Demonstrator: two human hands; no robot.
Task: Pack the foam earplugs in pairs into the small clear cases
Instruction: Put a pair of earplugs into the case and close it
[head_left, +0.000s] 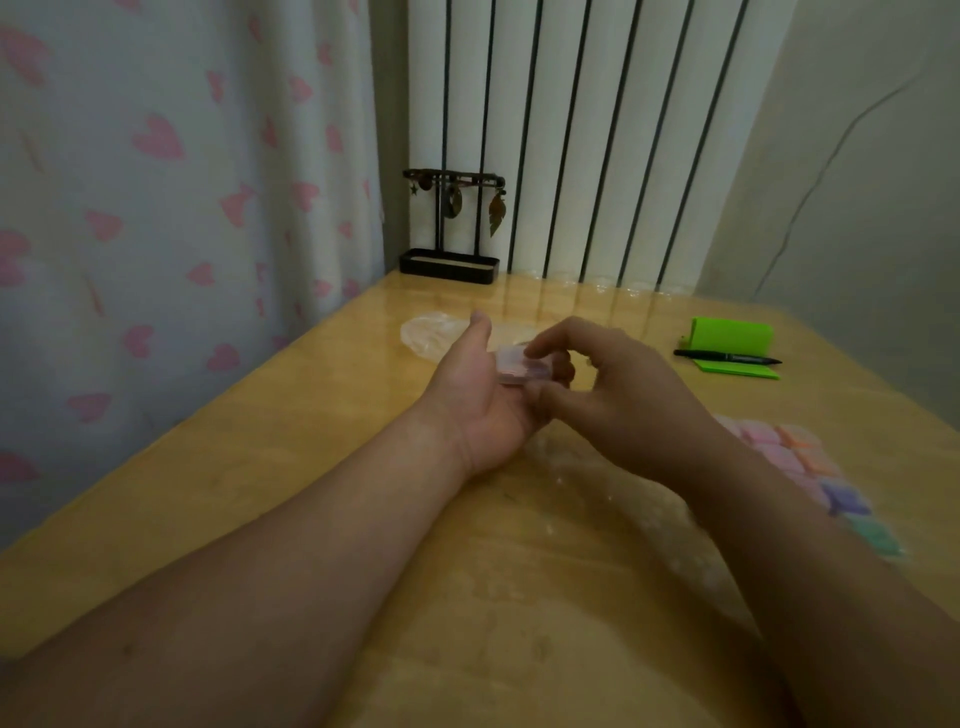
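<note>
Clear hard plastic, tinted pink by what lies inside it, makes up the small flat case at the centre of the work. It rests on the upturned palm and fingers of the left hand, held above the glossy honey-coloured wooden table. The right hand pinches it from the other side, index finger on the top face and thumb at the near edge, so both hands are closed on the same case. Whether the lid is fully snapped down cannot be told; the case is small and blurred.

Such a case is likely light, stiff and slick, so a grip across its short edges, with the palm as a backstop, should keep it from skating away. The foam plugs inside are probably soft and springy and may push the lid up; pressing squarely near the clasp edge seems the safest way to shut it.

To the right, just beyond the right forearm, lies a cluster of filled pastel cases, pink, orange, purple and green. Behind the hands sits a crumpled clear plastic bag. Farther right are a bright green folded card stand and a black pen; at the table's back edge stands a black jewellery rack.
</note>
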